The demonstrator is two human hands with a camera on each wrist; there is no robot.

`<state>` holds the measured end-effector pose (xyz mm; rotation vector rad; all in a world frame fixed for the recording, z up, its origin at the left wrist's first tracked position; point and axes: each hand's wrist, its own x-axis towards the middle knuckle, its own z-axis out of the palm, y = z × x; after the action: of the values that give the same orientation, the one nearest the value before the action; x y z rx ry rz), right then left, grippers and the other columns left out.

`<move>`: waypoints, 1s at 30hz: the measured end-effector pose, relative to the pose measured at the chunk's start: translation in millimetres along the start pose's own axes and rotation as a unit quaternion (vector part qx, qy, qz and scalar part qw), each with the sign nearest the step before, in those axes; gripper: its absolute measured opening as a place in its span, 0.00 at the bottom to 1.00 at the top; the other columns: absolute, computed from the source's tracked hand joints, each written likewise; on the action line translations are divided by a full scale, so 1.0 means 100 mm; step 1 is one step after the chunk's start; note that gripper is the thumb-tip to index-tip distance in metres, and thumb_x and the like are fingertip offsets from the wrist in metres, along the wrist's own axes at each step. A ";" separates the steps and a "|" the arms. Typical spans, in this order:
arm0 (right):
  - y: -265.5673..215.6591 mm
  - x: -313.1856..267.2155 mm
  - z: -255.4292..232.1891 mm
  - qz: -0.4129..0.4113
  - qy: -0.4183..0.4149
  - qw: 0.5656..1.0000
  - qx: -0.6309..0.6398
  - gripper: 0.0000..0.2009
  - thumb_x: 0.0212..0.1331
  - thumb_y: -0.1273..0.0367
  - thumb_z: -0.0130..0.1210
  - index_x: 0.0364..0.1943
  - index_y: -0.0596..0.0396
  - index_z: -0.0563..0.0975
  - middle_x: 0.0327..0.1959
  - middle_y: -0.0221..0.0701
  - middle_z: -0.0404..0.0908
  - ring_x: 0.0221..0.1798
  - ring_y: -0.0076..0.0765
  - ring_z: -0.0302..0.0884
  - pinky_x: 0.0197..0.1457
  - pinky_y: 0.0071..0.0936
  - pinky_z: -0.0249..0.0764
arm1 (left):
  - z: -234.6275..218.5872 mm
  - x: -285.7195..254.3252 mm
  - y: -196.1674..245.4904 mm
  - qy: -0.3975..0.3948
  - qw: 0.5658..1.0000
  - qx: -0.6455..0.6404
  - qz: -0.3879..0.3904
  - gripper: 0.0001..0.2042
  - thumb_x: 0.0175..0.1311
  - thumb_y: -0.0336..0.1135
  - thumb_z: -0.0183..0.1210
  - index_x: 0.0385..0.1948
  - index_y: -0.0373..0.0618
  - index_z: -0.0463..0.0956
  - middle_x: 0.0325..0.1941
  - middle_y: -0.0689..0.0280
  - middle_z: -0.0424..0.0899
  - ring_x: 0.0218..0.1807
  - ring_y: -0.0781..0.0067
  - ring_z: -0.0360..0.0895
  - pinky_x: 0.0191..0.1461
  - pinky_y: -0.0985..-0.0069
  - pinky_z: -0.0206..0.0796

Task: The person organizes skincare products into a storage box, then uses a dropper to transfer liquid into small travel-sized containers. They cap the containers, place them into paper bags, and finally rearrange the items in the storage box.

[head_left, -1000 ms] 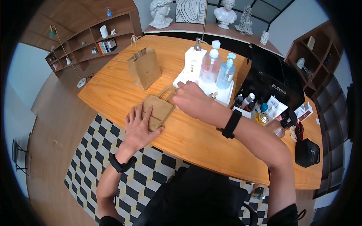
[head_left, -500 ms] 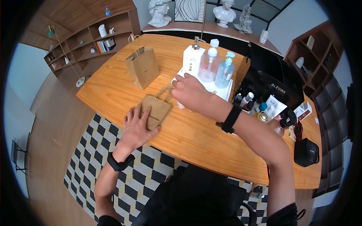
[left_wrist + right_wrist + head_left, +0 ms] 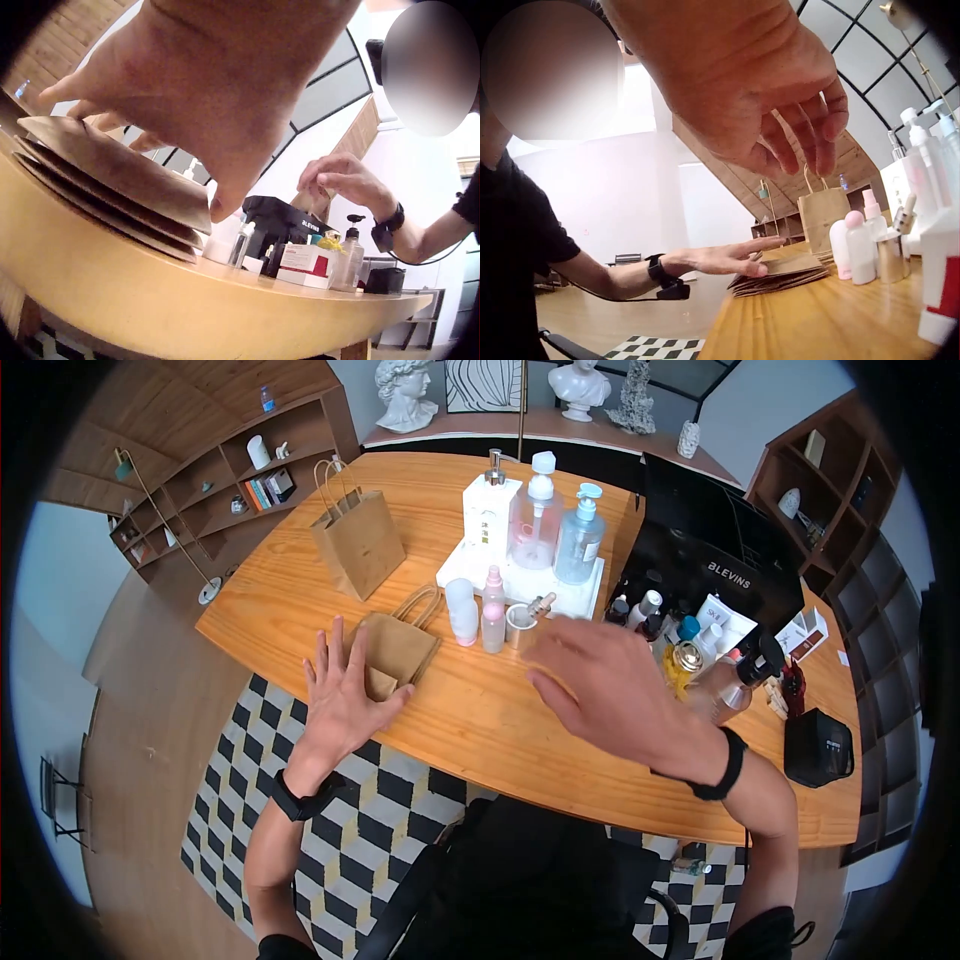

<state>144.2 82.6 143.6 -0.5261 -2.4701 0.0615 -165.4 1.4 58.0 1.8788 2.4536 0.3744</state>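
Observation:
Flat brown paper bags (image 3: 402, 648) lie stacked near the table's front edge, their handles pointing back. My left hand (image 3: 338, 695) is spread at the stack's left side, thumb near its front corner; in the left wrist view, several folded layers (image 3: 112, 172) show beneath the hand. Holding nothing, my right hand (image 3: 610, 685) hovers above the table with relaxed fingers, right of the small bottles. Those are a white bottle (image 3: 461, 612), a pink-topped spray bottle (image 3: 493, 610) and a small silver cup (image 3: 520, 626). In the right wrist view my right hand (image 3: 757, 97) is empty.
An upright paper bag (image 3: 362, 545) stands at the back left. Three pump bottles stand on a white tray (image 3: 452, 568). To the right are a black box (image 3: 700, 555), several cosmetics (image 3: 683, 660) and a black pouch (image 3: 818, 748).
My right hand has moved away from the bag handles to the right, uncovering the small bottles. My left hand has eased left, its fingers more spread. The head view has shifted slightly.

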 end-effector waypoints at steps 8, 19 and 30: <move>-0.11 -0.50 -0.05 0.035 -0.083 0.995 0.049 0.06 0.65 0.70 0.65 0.40 0.58 0.81 0.38 0.37 0.78 0.36 0.46 0.82 0.35 0.43 0.77 | -0.15 0.30 -0.30 0.148 0.986 -0.006 0.075 0.41 0.66 0.57 0.69 0.75 0.42 0.66 0.82 0.41 0.60 0.83 0.36 0.57 0.83 0.44 0.50; -0.10 -0.75 -0.09 0.060 -0.116 0.990 0.059 0.06 0.64 0.69 0.65 0.39 0.57 0.81 0.39 0.35 0.78 0.36 0.43 0.83 0.34 0.41 0.79 | -0.24 1.81 -0.93 0.095 0.980 -0.177 -0.001 0.19 0.66 0.49 0.70 0.37 0.38 0.87 0.37 0.51 0.92 0.44 0.59 0.90 0.52 0.60 0.80; -0.11 -0.85 -0.24 0.055 -0.080 0.992 0.085 0.07 0.62 0.71 0.67 0.39 0.57 0.82 0.40 0.34 0.78 0.34 0.43 0.83 0.33 0.41 0.79 | -0.70 1.13 -0.69 0.291 0.929 -0.211 0.085 0.19 0.73 0.39 0.67 0.27 0.30 0.77 0.21 0.59 0.74 0.26 0.69 0.73 0.33 0.69 0.64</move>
<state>216.9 37.5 117.9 -0.6038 -2.5580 0.3698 -273.3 80.7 125.0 1.9786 2.2164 1.5263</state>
